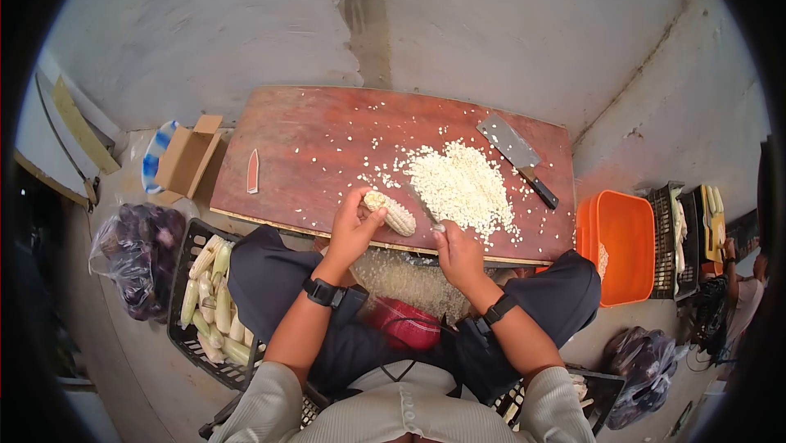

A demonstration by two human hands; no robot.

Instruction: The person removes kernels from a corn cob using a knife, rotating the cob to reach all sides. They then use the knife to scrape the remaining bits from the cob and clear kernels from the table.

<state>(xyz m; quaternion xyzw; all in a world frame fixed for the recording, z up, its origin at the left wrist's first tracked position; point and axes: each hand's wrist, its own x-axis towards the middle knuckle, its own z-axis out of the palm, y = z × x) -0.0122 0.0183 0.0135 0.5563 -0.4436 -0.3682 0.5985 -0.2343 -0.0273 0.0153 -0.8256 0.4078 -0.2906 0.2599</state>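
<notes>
My left hand (357, 222) is closed around one end of a pale corn cob (395, 214), tilted over the front edge of the table. In my right hand (458, 253) is a knife (426, 210), its thin blade pointing up and left, just to the right of the cob. Behind the blade lies a heap of loose white corn kernels (463, 185), with more kernels scattered around it. A cleaver (512, 144) with a black handle rests to the right of the heap. Most of the knife's handle is hidden by my fingers.
The red-brown table (286, 128) stands against the wall. A crate (176, 312) of corn cobs (214, 304) is at my left, beside a plastic bag (139, 250) of dark contents. Orange tubs (626, 238) stand at the right. Another person's arm (741, 296) shows at far right.
</notes>
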